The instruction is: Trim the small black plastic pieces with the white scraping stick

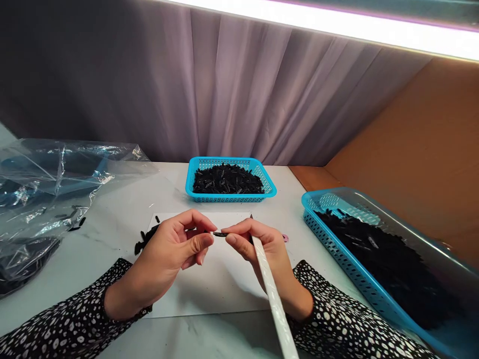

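Note:
A small, thin black piece (220,234) is held between both hands over a white sheet (217,294). My left hand (168,249) is closed, its thumb and forefinger pinching at the piece's left end. My right hand (269,249) pinches the right end between thumb and forefinger. A long white-handled tool (274,299) also rests in my right hand, its narrow dark tip pointing away from me; its exact kind is unclear. Partly hidden behind my left hand lies a small heap of black pieces (141,243).
A blue basket (232,198) of black pieces stands at the back. On the right is a larger blue basket (329,249) of them, partly under clear plastic. A clear plastic bag (56,184) covers the left side, with loose black bits beside it. A lamp (337,25) hangs above.

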### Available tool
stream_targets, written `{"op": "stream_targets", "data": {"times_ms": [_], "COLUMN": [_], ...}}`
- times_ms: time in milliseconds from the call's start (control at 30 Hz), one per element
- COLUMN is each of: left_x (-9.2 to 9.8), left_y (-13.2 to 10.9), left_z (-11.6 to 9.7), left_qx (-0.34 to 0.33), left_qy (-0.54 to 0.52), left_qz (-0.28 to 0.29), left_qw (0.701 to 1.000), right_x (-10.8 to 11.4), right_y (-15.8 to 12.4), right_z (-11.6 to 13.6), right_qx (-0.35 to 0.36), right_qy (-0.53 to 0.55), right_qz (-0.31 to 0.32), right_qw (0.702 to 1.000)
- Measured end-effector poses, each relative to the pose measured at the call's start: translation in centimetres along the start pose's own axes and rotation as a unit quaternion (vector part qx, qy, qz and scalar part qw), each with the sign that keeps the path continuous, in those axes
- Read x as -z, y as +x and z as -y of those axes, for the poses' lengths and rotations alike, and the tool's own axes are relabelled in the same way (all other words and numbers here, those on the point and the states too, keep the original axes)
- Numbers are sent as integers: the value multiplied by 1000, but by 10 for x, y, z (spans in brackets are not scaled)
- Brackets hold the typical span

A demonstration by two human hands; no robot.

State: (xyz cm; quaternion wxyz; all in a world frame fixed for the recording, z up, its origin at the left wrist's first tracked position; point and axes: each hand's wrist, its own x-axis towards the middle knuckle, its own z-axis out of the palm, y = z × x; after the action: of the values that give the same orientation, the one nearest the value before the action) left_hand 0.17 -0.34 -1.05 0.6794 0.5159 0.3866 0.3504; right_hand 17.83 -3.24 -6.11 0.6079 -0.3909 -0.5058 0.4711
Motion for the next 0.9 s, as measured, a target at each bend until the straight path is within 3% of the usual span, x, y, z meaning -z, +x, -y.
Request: {"op": "stream_targets", "data": {"times_ms": [133,500,733,900], "left_x": [2,4,-1,6], "left_y": [1,1,-1,4], "left_z": [2,4,1,1], "left_qx": [-8,-41,-54,-63], "left_qy": [22,55,66,77], "left_qz": [5,14,-15,-52], "left_qw": [1000,998,996,994], "right_x": [0,-1,-1,4], "right_y": [-2,-1,-3,9], "right_z": [3,4,3,13], "right_qx": [60,79,65,35], "right_qy": [-73,-90,-101,-166], "right_qz": [-16,-27,-19,-23], "right_qw": [995,992,993,985]}}
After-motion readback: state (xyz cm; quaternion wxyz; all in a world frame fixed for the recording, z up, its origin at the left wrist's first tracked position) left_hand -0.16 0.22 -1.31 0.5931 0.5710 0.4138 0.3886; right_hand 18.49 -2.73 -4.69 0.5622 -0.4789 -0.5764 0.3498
